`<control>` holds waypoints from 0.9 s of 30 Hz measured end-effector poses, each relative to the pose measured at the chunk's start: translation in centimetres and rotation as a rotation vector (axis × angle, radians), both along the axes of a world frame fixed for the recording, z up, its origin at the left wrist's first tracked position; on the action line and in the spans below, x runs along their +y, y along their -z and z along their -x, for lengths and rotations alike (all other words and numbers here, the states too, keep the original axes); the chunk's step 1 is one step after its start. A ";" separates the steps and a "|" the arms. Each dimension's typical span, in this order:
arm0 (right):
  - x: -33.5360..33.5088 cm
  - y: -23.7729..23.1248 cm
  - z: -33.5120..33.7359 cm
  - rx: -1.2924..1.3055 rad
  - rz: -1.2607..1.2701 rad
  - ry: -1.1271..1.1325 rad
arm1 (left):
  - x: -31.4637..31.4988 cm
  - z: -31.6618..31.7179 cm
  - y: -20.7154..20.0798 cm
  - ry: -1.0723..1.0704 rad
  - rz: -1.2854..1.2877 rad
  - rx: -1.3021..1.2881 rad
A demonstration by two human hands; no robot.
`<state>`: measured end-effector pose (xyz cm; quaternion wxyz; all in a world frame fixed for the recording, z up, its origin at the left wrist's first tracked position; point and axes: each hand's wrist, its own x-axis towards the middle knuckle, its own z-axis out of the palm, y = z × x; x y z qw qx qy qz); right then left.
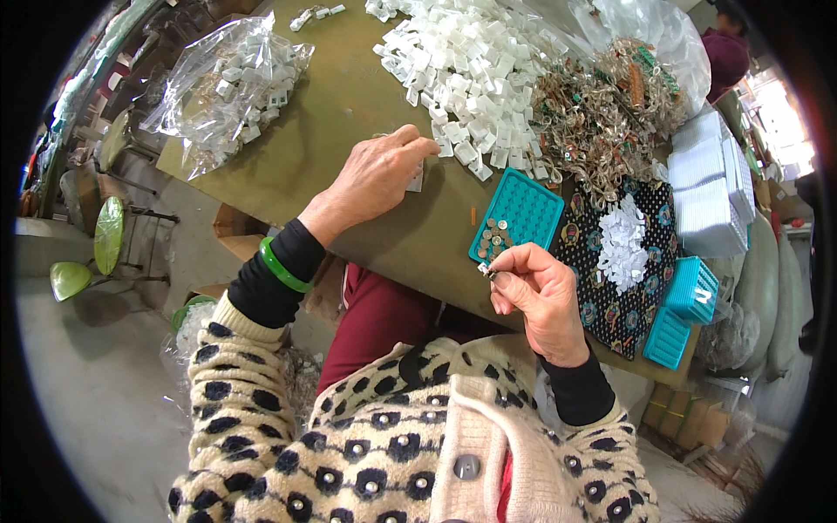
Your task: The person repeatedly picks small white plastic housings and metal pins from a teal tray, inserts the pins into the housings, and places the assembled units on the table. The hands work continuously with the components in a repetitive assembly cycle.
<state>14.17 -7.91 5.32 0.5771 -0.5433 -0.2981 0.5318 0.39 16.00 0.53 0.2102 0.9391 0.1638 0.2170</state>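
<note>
My right hand (545, 301) is closed in a pinch between thumb and fingertips on a small metallic part (488, 271), too small to name further. It is held over the near edge of a teal tray (529, 207). Several small round metal discs (493, 237) lie in the tray's near left corner. My left hand (377, 174) is curled palm down at the near left edge of a heap of white plastic housings (475, 87). Its fingertips are mostly hidden, so what they hold does not show. A small white piece (417, 180) shows just beneath its fingers.
Tangled wired parts (602, 109) lie behind the teal tray. On a dark patterned cloth (602, 305) rest small white pieces (622, 242). Stacked white trays (708, 187) and teal trays (691, 292) stand at right. A clear bag of parts (235, 91) sits far left on the table.
</note>
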 end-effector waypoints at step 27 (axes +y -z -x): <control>-0.1 -0.5 1.3 0.016 -0.259 0.126 | -12.6 0.4 -4.3 -0.101 1.485 -0.376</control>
